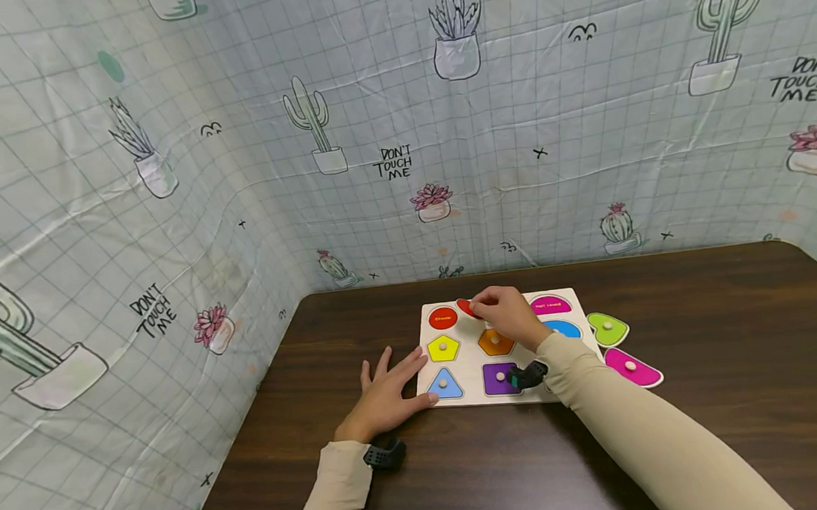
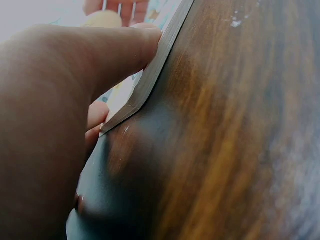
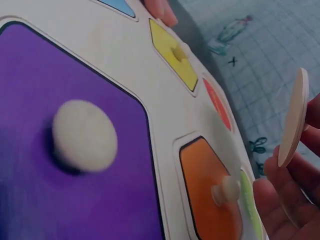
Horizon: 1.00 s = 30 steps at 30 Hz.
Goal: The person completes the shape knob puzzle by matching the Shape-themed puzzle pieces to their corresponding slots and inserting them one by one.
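Note:
My right hand (image 1: 510, 313) holds a red round puzzle piece (image 1: 464, 307) over the top row of the white wooden shape board (image 1: 472, 376). In the right wrist view the wooden piece (image 3: 295, 117) stands tilted, edge-on, clear of the board. Left of it lies the red recess marked "Circular" (image 1: 443, 319). Along the board's left side my left hand (image 1: 381, 401) is spread, its straight fingers on the edge and its thumb (image 2: 135, 47) on the near corner. Knobbed pieces sit in the board: yellow pentagon (image 1: 443, 348), orange hexagon (image 1: 495, 343), blue triangle (image 1: 444, 384) and purple square (image 1: 494, 379).
To the right of the board, a green heart piece (image 1: 608, 329) and a magenta half-round piece (image 1: 632, 367) lie on the dark wooden table (image 1: 747, 360). The magenta half-round recess (image 1: 551, 304) is at the board's far right. A cactus-print curtain (image 1: 516, 188) hangs behind the table.

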Each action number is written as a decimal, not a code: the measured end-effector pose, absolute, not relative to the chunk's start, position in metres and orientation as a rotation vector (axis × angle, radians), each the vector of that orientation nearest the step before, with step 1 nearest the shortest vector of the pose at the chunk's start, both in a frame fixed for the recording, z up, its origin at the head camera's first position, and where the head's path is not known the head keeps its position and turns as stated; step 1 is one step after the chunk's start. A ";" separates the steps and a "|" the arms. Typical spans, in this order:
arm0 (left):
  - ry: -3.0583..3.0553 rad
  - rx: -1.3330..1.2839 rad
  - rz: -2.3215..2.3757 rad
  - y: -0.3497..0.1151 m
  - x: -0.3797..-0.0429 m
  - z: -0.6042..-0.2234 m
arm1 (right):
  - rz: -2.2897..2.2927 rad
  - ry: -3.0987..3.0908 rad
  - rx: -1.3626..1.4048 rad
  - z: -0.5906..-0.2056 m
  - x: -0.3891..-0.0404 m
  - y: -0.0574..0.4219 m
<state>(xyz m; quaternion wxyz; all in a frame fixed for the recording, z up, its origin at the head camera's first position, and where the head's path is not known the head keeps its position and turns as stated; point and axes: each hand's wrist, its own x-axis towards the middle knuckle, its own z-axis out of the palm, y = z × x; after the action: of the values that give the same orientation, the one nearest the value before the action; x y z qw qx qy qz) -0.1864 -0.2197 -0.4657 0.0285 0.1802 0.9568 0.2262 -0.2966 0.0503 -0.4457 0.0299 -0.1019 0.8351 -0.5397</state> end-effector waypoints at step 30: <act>2.946 0.540 0.685 -0.217 -0.186 -0.465 | -1.574 2.667 -0.371 -0.458 -0.315 0.008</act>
<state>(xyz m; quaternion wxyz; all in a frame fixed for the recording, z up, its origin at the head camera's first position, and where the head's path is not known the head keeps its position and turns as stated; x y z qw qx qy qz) -0.1861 -0.2173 -0.4652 0.0346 0.1757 0.9582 0.2230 -0.3152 0.0078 -0.4576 0.0113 -0.1191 0.8549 -0.5048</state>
